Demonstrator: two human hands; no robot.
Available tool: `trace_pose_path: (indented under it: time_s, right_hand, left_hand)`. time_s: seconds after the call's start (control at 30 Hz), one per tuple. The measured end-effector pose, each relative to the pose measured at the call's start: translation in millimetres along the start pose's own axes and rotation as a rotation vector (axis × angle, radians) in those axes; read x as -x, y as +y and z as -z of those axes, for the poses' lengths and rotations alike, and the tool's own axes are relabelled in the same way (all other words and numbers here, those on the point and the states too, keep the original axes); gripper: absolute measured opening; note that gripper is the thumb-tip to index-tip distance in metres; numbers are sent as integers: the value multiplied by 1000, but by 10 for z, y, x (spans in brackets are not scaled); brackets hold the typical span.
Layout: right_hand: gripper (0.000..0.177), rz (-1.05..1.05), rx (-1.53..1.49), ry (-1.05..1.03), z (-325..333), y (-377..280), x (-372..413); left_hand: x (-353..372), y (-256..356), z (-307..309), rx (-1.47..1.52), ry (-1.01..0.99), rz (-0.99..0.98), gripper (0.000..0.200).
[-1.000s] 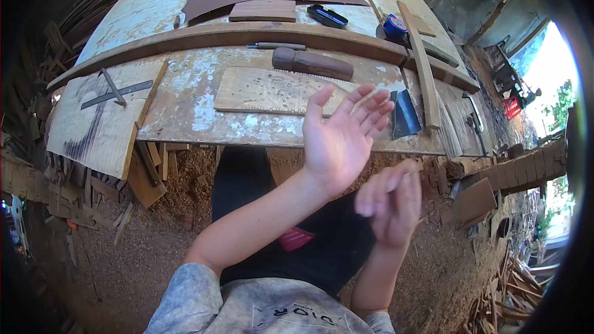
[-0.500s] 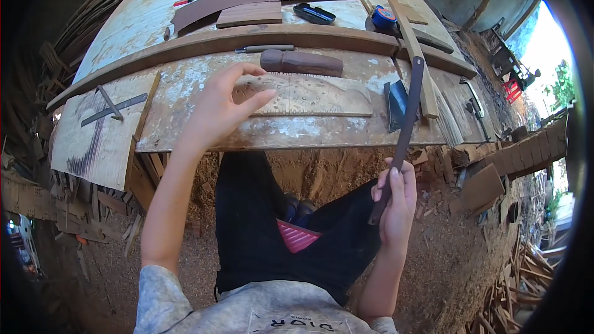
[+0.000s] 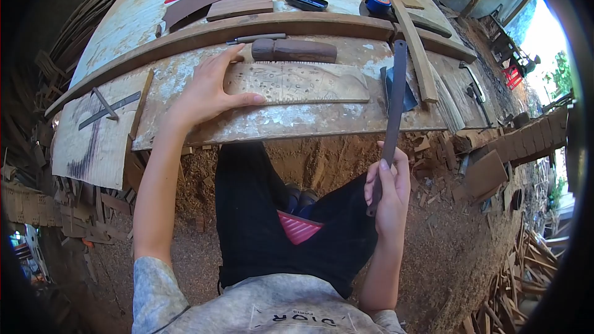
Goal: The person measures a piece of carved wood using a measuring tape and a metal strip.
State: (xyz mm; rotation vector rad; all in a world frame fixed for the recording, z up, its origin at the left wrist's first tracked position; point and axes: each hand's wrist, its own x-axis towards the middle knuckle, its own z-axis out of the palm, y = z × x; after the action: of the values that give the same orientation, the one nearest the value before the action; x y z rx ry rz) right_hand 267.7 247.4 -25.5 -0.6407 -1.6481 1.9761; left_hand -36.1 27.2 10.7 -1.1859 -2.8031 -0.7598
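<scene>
Spanning the left end of the marked board [image 3: 303,83] with the left hand [image 3: 207,86], thumb and fingers spread, on the workbench [image 3: 278,124] near the frame's centre. Pinching the dark strip [image 3: 395,105] between thumb and fingers of the right hand [image 3: 391,188], right of centre, near upright in the frame.

Open room here along the near strip of the bench [image 3: 278,122], running below the toothed board [image 3: 315,83]. Far side, the dark wooden handle [image 3: 297,51] blocks, and behind it the long rail [image 3: 204,32] walls off the crossing. Right, the upright dark bar [image 3: 395,105] and slanting slat [image 3: 411,43] obstruct; left, a gap before the pale board [image 3: 93,136].
</scene>
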Motion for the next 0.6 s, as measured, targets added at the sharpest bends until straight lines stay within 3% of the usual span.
trace_pose_path:
  time_s: [0.33, 0.6]
  right_hand:
    - [34, -23, -22, -30, -26, 40, 1]
    - [34, -49, -31, -45, -69, 56, 1]
  left_hand:
    - [62, 42, -48, 63, 90, -25, 102]
    - [137, 108, -48, -60, 240, -218, 96]
